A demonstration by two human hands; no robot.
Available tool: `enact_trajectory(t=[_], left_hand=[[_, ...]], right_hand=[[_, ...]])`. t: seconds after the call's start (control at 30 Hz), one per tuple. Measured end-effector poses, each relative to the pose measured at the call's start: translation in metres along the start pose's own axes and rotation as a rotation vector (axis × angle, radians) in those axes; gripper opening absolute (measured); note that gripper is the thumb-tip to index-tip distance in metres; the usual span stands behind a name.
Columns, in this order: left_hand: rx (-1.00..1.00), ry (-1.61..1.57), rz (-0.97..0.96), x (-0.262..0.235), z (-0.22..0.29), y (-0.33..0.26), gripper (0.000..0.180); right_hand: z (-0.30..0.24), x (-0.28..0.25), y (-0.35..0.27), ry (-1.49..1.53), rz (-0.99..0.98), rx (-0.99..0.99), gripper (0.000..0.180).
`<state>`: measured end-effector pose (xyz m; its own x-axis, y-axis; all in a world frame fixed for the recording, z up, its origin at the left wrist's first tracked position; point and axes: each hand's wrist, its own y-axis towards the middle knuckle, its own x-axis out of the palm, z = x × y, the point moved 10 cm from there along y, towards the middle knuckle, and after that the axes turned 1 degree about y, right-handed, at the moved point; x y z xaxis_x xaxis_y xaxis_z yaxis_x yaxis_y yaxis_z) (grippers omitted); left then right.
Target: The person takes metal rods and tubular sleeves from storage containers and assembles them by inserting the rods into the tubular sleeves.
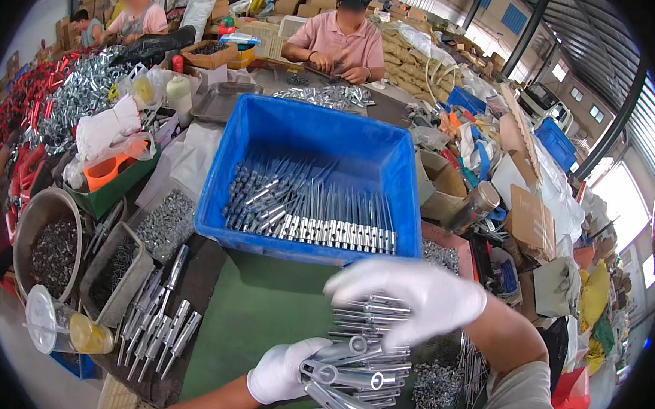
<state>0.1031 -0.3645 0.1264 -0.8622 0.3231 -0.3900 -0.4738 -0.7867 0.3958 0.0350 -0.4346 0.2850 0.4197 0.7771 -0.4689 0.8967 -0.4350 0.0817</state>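
- Green mat [260,328] is covering my table in a crowded warehouse; a blue crate [312,147] of metal rods is standing just ahead.
- My left hand [281,370], white-gloved, is gripping a bundle of shiny metal anchor bolts [359,364].
- My right hand [412,296] is lying spread over them, hiding their upper ends.

A blue crate [368,158] of metal rods sits beside a steel bowl [38,217].
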Motion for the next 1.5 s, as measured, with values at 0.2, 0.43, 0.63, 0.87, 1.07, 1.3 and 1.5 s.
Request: enact_trajectory(t=[0.2, 0.43, 0.63, 0.87, 1.07, 1.3, 1.5], left_hand=[[-0.26, -0.455, 0.23, -0.004, -0.027, 0.0, 0.013], [-0.425, -0.685, 0.584, -0.019, -0.063, -0.018, 0.044], [-0.316, -0.574, 0.549, -0.032, -0.043, -0.005, 0.037], [-0.364, -0.319, 0.562, -0.027, -0.076, -0.019, 0.043], [-0.276, -0.503, 0.59, -0.043, -0.036, -0.007, 0.037], [-0.622, -1.333, 0.58, -0.009, -0.063, -0.022, 0.03], [-0.614, -1.347, 0.525, -0.008, -0.067, -0.024, 0.032]], right_hand=[[0.049, -0.054, 0.03, -1.037, 0.19, -0.144, 0.023], [0.098, -0.047, 0.049, -0.989, -0.088, -0.092, 0.029], [0.1, -0.038, 0.053, -1.167, -0.145, -0.136, 0.02], [0.031, -0.067, 0.037, -1.021, 0.277, -0.106, 0.011], [-0.028, -0.068, -0.012, 0.188, 0.745, -0.088, 0.047], [-0.029, -0.042, -0.024, 0.29, 0.718, -0.024, 0.051], [-0.004, -0.023, -0.014, 0.315, 0.638, 0.058, 0.043]])
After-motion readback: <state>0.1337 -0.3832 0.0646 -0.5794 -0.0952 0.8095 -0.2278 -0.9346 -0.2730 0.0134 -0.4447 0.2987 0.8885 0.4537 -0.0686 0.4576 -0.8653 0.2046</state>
